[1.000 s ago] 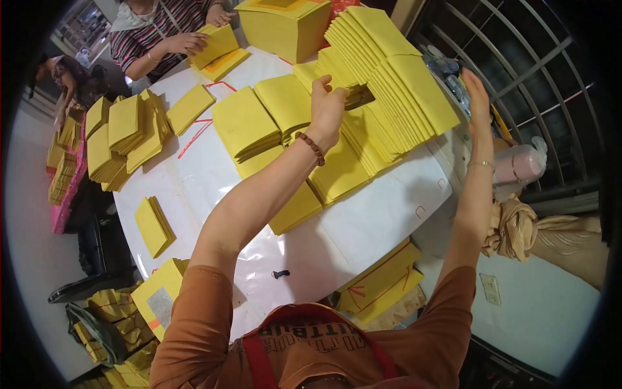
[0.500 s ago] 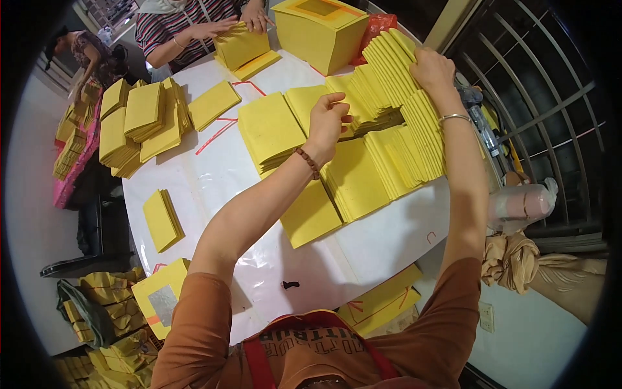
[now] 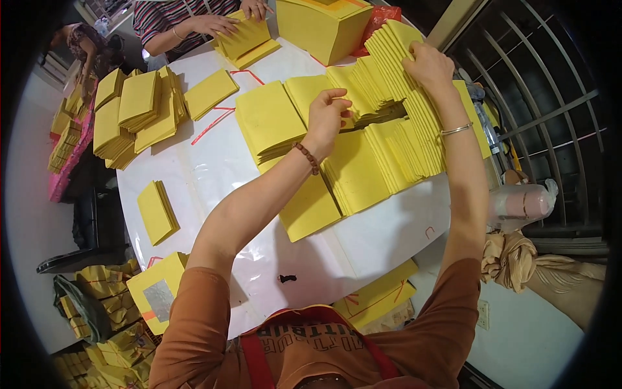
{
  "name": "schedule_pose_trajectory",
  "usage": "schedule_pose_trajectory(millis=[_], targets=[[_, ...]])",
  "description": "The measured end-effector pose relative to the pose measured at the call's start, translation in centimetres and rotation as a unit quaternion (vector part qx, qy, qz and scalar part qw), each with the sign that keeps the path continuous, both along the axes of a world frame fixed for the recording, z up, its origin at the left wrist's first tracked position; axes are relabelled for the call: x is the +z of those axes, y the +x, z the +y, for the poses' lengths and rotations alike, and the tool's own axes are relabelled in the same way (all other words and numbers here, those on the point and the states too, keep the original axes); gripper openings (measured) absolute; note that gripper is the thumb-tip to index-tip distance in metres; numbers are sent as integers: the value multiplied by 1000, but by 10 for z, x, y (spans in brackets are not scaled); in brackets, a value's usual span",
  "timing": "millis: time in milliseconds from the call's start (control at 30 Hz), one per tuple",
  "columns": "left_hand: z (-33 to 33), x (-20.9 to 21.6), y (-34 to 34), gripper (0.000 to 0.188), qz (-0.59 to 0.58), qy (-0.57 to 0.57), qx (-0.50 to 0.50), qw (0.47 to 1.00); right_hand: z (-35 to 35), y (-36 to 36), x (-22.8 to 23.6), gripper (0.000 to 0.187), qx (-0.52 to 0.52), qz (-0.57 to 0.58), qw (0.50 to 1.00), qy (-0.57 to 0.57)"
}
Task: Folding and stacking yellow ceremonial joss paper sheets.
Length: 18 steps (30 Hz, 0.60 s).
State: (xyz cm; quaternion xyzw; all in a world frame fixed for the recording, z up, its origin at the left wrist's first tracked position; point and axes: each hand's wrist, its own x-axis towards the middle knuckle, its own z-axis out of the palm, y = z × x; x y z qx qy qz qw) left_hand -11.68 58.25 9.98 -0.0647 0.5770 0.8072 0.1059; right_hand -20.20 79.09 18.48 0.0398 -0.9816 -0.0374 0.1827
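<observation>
Folded yellow paper lies in two overlapping rows, flat toward the left and fanned into upright ridges toward the right. My right hand is at the far right end of the fanned row, its fingers curled onto the edge of a fold. Beyond that wrist a flat yellow sheet shows. Over the gap between the rows hovers my left hand, empty, its fingers loosely bent and apart. What lies under the right fingertips is partly hidden.
Stacked yellow packets stand at the table's left, and a single packet lies nearer. Across the table, a person's hands hold yellow paper beside a tall yellow block. A bagged pink container sits by the window bars.
More of a flat yellow sheet shows beyond my right wrist. The right hand has shifted slightly left and the fanned folds lean a little differently. My left hand stays nearly still.
</observation>
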Motion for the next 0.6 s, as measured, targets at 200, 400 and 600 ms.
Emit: schedule_pose_trajectory(millis=[200,400,600], targets=[[-17,6,-6,29,7,-4,39,999,3,1,8,44,-34,-51,998,-26],[-59,12,-14,27,30,-13,73,997,11,3,6,54,-64,-47,997,-7],[-115,-1,-14,30,22,-20,142,989,-3,17,11,52,-58,34,996,55]])
